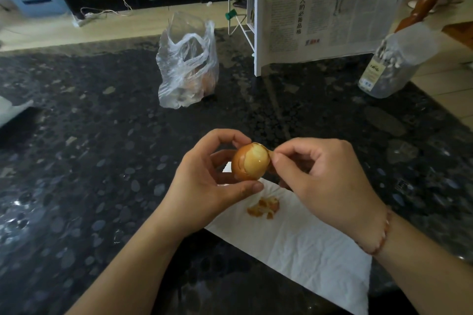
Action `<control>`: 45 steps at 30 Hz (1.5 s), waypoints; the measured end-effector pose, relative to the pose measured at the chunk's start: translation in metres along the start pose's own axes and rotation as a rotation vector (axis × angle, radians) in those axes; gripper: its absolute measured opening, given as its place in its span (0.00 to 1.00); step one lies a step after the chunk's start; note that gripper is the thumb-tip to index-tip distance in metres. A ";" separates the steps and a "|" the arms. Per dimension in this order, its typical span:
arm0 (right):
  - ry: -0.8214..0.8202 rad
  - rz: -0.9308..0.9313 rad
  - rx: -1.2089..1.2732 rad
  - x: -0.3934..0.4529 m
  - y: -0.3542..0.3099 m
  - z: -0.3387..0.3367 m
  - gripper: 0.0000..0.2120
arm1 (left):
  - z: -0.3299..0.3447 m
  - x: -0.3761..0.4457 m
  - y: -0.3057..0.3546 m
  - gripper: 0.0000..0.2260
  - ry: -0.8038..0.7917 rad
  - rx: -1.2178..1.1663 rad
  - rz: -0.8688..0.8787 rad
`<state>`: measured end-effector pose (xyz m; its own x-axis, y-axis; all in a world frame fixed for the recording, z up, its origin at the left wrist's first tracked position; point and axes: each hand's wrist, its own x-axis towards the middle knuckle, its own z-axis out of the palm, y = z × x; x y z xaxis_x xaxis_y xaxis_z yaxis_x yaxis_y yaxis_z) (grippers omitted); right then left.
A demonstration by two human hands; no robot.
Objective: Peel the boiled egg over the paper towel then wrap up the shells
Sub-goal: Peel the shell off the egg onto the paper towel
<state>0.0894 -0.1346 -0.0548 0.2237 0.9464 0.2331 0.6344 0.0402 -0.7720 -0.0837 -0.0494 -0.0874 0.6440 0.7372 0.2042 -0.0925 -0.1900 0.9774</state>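
White paper towel (302, 243) lies nearest me at the lower centre of the frame, spread flat on the dark speckled table (89, 161), with a small heap of brown shell bits (263, 208) already dropped on it. Just above that, I hold the egg (249, 162) over the towel's far corner: my left hand (204, 179) has its grip curled round the egg, thumb beneath and fingers over the top, while my right hand (325, 181) pinches a flap of shell at the egg's right edge. A pale patch of bare egg shows on the upper side; the rest, as far as I can see, still wears brown shell. So I judge the peeling under way but far from done, and the wrapping not begun. Farther off, at upper centre, stands a crumpled clear plastic bag (188, 66). At the upper right are a newspaper (320, 25) propped upright and a clear plastic jar (391, 66).
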 end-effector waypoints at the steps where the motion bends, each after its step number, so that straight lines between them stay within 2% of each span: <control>1: 0.008 -0.002 -0.017 0.000 0.000 0.000 0.09 | 0.000 0.000 0.000 0.24 0.003 -0.014 -0.001; 5: 0.035 0.004 -0.002 -0.002 -0.001 -0.001 0.08 | 0.000 0.000 0.000 0.26 0.024 -0.104 -0.021; 12: 0.001 0.023 0.187 -0.002 -0.003 -0.002 0.07 | -0.004 0.001 0.006 0.20 0.018 -0.323 -0.065; 16: -0.098 0.049 0.270 -0.003 -0.003 -0.001 0.11 | -0.006 0.000 0.006 0.18 -0.028 -0.314 -0.044; 20: -0.096 0.020 0.324 -0.004 -0.005 0.000 0.17 | -0.012 0.000 0.006 0.19 -0.105 -0.314 -0.029; 24: -0.117 0.023 0.252 -0.001 -0.002 0.000 0.14 | -0.012 -0.001 0.005 0.18 -0.164 -0.284 -0.027; 31: -0.042 -0.120 -0.145 -0.003 0.005 0.001 0.13 | -0.009 -0.001 0.003 0.23 -0.172 -0.241 -0.022; 37: -0.091 -0.026 0.147 -0.003 0.004 0.000 0.16 | -0.006 0.001 0.002 0.24 -0.140 -0.195 0.062; 40: -0.142 -0.081 0.136 -0.005 0.004 -0.001 0.18 | -0.007 0.001 0.003 0.24 -0.152 -0.204 0.057; 45: -0.146 -0.114 0.069 -0.004 0.005 -0.001 0.14 | -0.007 0.000 0.002 0.23 -0.150 -0.203 0.042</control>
<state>0.0921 -0.1388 -0.0593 0.0402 0.9707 0.2370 0.5961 0.1671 -0.7853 -0.0893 -0.0453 -0.0849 0.7408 0.6237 0.2493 -0.2621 -0.0733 0.9623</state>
